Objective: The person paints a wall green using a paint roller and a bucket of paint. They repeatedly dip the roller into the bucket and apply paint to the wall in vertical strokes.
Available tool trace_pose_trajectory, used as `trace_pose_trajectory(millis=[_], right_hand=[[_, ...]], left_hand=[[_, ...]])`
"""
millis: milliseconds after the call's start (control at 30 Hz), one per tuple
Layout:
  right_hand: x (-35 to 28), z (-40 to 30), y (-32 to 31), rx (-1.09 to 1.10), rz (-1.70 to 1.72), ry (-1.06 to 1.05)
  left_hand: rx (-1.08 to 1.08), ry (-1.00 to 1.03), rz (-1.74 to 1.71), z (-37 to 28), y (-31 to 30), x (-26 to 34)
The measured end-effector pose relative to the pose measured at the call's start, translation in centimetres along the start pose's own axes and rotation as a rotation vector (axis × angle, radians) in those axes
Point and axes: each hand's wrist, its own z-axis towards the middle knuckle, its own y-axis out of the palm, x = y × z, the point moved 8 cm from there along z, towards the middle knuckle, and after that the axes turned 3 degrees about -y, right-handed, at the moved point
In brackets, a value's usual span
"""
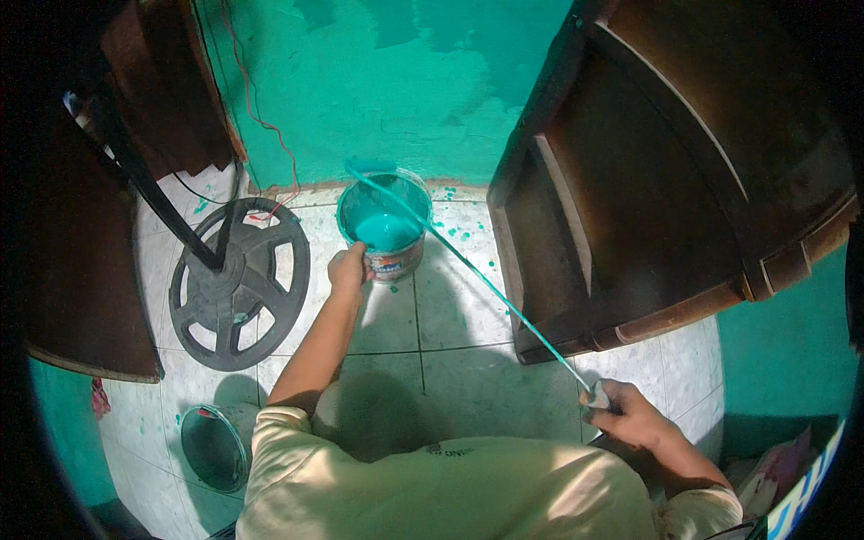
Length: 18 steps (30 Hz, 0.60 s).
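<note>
A plastic bucket of teal paint (383,226) stands on the tiled floor by the wall. My left hand (348,268) grips its near left rim, thumb on top. In my right hand (624,412), at the lower right, is the end of a long thin paint-covered rod (503,295), with something pale, perhaps cloth, between hand and rod. The rod slants up to the left across the bucket's opening. At its far end a teal-coated head, probably a paint roller (373,165), lies by the bucket's far rim, against the wall.
Teal paint covers the wall (378,88), with darker patches above. A black spoked stand base (239,283) is left of the bucket, near a red wire (270,127). Dark wooden furniture (648,182) fills the right. A second bucket (214,449) lies at lower left. Paint drops spot the tiles.
</note>
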Motion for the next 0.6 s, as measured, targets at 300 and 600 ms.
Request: trace_pose_trajectory(millis=[300, 600], right_hand=[[3.4, -4.7, -1.4, -0.336, 0.539, 0.567], [-3.7, -2.4, -0.4, -0.709, 0.877, 0.516]], left_hand=[[-0.127, -0.007, 0.163, -1.1, -3.6, 0.1], [-0.118, 0.023, 0.122, -3.6, -9.1, -0.7]])
